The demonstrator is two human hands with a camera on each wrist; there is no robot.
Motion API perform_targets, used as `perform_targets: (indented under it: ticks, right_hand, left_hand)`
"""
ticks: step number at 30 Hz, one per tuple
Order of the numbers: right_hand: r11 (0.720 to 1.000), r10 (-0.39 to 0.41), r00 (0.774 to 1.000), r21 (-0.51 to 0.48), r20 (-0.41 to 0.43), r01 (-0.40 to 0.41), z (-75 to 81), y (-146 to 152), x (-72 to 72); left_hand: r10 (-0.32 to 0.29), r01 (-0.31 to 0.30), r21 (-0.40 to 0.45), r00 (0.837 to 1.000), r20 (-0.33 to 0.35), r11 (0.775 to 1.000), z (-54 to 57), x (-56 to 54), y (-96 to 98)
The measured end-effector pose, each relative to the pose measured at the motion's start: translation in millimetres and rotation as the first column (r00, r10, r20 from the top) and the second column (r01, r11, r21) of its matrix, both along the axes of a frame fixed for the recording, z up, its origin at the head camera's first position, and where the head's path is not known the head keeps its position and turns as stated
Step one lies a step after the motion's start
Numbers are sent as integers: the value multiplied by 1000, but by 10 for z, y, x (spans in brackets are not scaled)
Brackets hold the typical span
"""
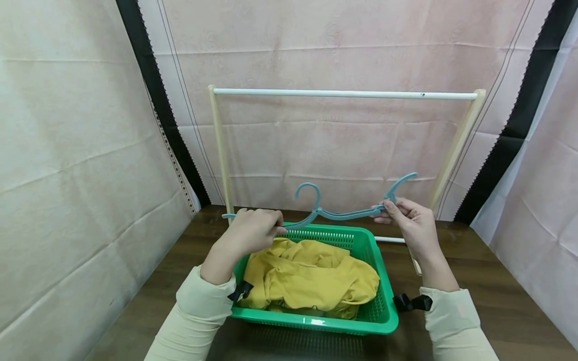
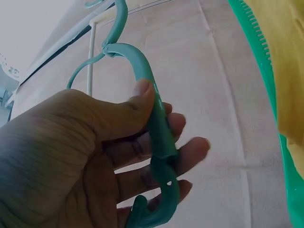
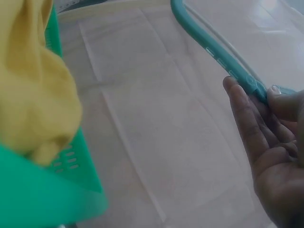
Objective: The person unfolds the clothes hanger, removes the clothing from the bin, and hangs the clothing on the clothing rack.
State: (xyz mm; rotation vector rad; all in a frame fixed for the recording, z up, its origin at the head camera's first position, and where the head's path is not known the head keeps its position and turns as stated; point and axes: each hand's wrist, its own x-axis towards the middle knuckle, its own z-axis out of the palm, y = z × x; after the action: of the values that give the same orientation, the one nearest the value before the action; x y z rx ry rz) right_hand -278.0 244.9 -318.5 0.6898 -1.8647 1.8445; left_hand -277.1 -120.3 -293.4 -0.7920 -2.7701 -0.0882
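Note:
A blue plastic clothes hanger (image 1: 345, 215) is held up between both hands, above the back of a green basket (image 1: 384, 301). My left hand (image 1: 253, 228) grips one arm of it, thumb on one side and fingers behind, as the left wrist view shows. Its hook (image 1: 309, 185) points up, nearer the left hand. With thumb and fingers, my right hand (image 1: 413, 220) pinches the other end, where a curved end piece (image 1: 399, 184) angles upward. Yellow cloth (image 1: 311, 276) lies bunched in the basket below.
Behind the basket stands a rack with a white horizontal bar (image 1: 343, 94) on cream side posts (image 1: 220, 150). The brown wooden table (image 1: 149, 301) bears the basket and rack. Pale fabric walls (image 1: 81, 150) enclose the back and sides.

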Motion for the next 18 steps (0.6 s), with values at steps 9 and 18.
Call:
perform_targets:
  ticks: [9, 18]
  right_hand:
    - [998, -17, 996, 66, 89, 11, -42, 28, -1]
    - [990, -14, 993, 138, 118, -2, -61, 54, -25]
  left_hand:
    - [-79, 86, 138, 996, -52, 987, 3, -30, -67]
    - [-148, 161, 241, 987, -71, 957, 7, -57, -97]
